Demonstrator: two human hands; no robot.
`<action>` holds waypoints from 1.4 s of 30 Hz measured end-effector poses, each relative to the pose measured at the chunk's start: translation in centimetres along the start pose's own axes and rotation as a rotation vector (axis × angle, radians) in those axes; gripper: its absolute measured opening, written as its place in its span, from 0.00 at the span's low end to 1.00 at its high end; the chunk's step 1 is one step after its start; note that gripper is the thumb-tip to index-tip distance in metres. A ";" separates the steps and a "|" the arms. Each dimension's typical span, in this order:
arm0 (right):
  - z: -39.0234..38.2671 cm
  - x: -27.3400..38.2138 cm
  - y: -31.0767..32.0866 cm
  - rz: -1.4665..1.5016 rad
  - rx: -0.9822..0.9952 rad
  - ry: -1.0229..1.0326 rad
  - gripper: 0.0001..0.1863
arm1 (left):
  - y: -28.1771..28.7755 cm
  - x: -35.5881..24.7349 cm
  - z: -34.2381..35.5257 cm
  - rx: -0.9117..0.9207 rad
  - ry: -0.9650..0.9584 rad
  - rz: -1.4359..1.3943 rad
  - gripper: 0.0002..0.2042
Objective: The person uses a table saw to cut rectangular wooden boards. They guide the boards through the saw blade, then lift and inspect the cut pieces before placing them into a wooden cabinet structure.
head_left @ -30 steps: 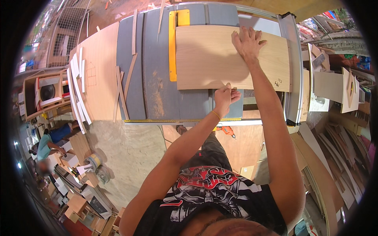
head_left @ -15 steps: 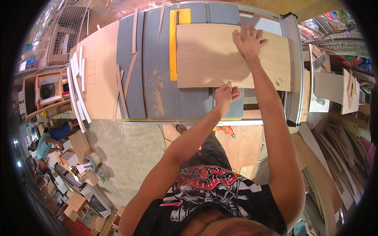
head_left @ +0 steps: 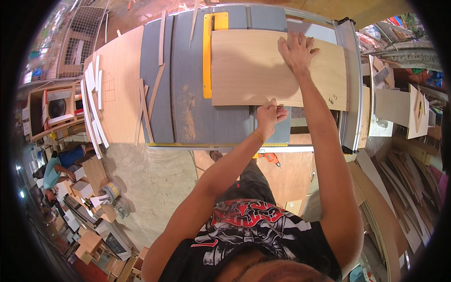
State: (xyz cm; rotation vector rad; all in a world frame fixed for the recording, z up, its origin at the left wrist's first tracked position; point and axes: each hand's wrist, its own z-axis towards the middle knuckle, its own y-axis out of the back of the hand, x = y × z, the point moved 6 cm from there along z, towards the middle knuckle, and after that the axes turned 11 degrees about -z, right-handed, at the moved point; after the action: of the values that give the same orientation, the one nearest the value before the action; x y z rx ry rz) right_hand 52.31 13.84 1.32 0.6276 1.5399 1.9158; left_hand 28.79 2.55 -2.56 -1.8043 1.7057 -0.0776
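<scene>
A worker's left hand [head_left: 270,113] pinches the near edge of one plywood panel [head_left: 253,70] lying flat on the grey saw table [head_left: 197,117]; farther on, the right hand [head_left: 297,49] presses it, fingers spread, beside one yellow insert [head_left: 207,56].

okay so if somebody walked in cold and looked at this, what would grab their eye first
Likely the pale rectangular plywood panel lying flat on the grey table saw top, its left edge along the bright yellow insert strip. The right hand presses flat on the panel; the left hand grips its near edge. Thin wood offcuts lie to the left.
</scene>
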 end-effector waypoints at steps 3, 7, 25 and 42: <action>0.2 -0.2 -0.4 -0.009 -0.006 0.000 0.35 | -0.2 -0.1 -0.2 0.004 -0.007 0.001 0.21; 0.3 -0.1 -0.4 -0.019 0.007 0.000 0.34 | -0.3 -0.1 0.0 0.005 -0.023 -0.017 0.21; 0.8 0.5 0.4 0.011 0.108 -0.020 0.36 | -0.2 -0.3 0.8 -0.028 -0.042 -0.025 0.21; 1.5 0.0 -1.1 -0.047 0.033 0.006 0.36 | -0.7 -0.7 0.9 -0.030 -0.037 -0.013 0.20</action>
State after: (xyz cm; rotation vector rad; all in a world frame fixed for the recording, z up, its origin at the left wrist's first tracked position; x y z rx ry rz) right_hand 53.52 15.03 0.52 0.5951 1.5788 1.8624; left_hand 29.73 3.54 -2.61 -1.8278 1.6775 -0.0243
